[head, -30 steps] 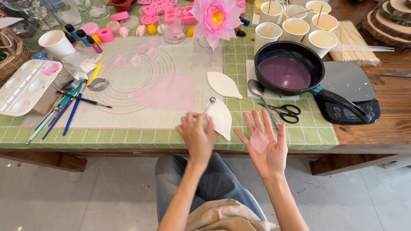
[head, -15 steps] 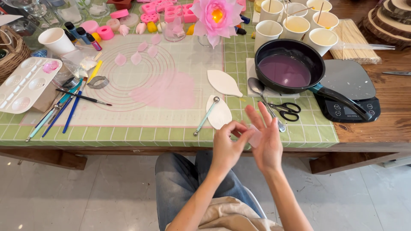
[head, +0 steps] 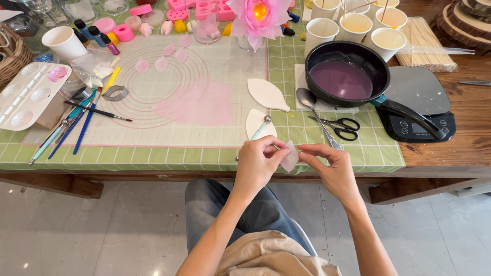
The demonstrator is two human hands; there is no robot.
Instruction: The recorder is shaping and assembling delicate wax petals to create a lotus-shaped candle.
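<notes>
Head view, looking down at the table [head: 440, 148] edge. Left hand [head: 258, 163] and right hand [head: 330, 168] meet at 6 o'clock of the silicone work mat [head: 153, 128], just off the near edge of the table.

Pale pink petal [head: 290, 157]: held between both hands, pinched from each side. Left fingers [head: 279, 151] closed on its left edge; right fingers [head: 307, 151] closed on its right edge, thumb and forefinger. Petal is above the table edge, not resting on it.

Ball-ended modelling tool [head: 261, 128]: lies on a white leaf-shaped cutout [head: 254, 121] at 12 o'clock of the left hand; its lower end is hidden behind that hand, so contact cannot be told.

Second white leaf cutout [head: 267, 94] lies further up, at 12 o'clock.

At 1 o'clock of the right hand: spoon [head: 312, 102], scissors [head: 342, 127], black pan [head: 343, 71] with purple liquid inside, its handle over the kitchen scale [head: 419, 97].

At 10 o'clock: brushes [head: 76, 128] and white palette [head: 28, 94]. At 12 o'clock, far edge: pink flower [head: 260, 15] and paper cups [head: 353, 25].
</notes>
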